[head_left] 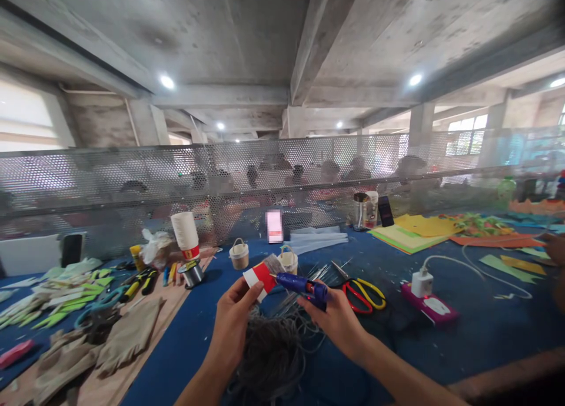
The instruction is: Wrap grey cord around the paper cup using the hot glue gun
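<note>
My left hand (236,309) is closed on a red and white paper cup piece (263,276), pinched between thumb and fingers. My right hand (338,318) wraps round a blue glue gun (300,283), its nozzle pointing left at the red part of the piece. Whether the nozzle touches it I cannot tell. Below both hands lies a tangled bundle of dark grey cord (271,353). Just behind the piece stands a small cream bucket with a handle (289,260); a similar little bucket (239,255) is farther left. Scissors with red and yellow handles (364,294) lie right of the glue gun.
A purple power strip (430,305) with a white charger (421,283) sits to the right, near coloured sheets (415,232). Stacked paper cups (185,234), a wire spool (191,274) and work gloves (130,335) are left. A perforated metal screen (247,188) crosses behind, with people beyond.
</note>
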Demonstrator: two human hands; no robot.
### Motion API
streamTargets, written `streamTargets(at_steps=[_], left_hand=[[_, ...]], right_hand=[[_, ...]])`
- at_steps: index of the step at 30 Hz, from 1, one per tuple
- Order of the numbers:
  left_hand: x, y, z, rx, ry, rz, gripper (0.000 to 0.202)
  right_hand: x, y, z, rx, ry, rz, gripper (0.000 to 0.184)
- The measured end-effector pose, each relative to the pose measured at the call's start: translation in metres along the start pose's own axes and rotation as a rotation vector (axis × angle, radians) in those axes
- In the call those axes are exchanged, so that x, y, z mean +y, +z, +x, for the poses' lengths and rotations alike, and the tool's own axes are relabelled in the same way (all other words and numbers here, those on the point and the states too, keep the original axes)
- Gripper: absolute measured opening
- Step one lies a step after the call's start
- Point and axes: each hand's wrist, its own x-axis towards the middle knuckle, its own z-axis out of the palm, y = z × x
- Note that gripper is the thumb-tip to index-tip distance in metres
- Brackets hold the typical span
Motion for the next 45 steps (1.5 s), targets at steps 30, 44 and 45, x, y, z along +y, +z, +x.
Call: streamTargets(at_steps=[30, 44, 45], left_hand=[[0.0, 0.003, 0.002, 0.027, -0.029, -0.06, 0.049], [0.003, 0.004, 0.001, 0.011, -0.039, -0.097, 0.049], [0.002, 0.004, 0.002, 0.01, -0.039, -0.098, 0.05]], right_hand=[[-0.002, -0.002, -0.002, 0.012, 0.0, -0.022, 0.027], [-0.007, -0.005, -0.002, 0.026, -0.037, -0.081, 0.027], [-0.007, -0.005, -0.002, 0.025, -0.035, -0.075, 0.026]])
